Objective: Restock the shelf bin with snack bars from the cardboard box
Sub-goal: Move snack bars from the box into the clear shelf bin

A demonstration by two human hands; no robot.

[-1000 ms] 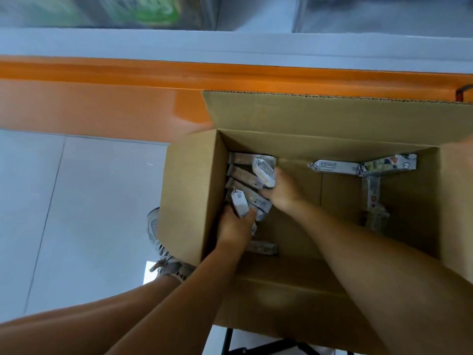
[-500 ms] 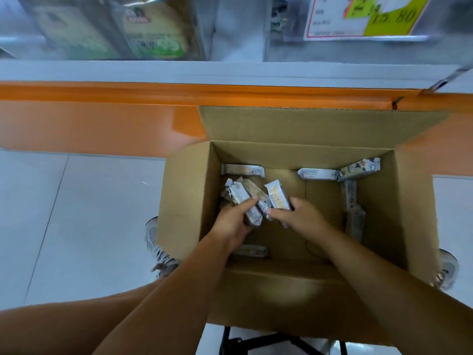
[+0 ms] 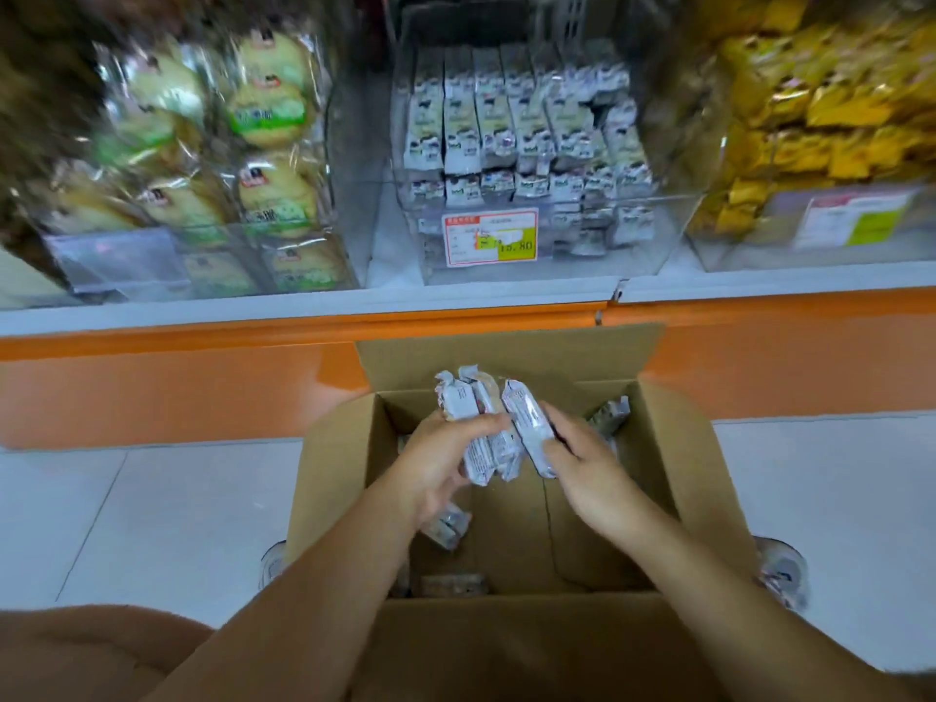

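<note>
An open cardboard box stands on the floor before the shelf. Above its opening my left hand grips a small bunch of white-and-grey wrapped snack bars, held upright. My right hand holds one more bar against that bunch. A few loose bars lie on the box floor, and one leans in the far right corner. The clear shelf bin straight ahead holds rows of the same bars behind a price tag.
A clear bin of round green-labelled cakes is to the left, a bin of yellow packets to the right. An orange shelf base runs behind the box. My shoes flank the box on the white tiled floor.
Both hands have risen out of the box bottom with the bars gathered between them. The view has tilted up, so the shelf bins now show.
</note>
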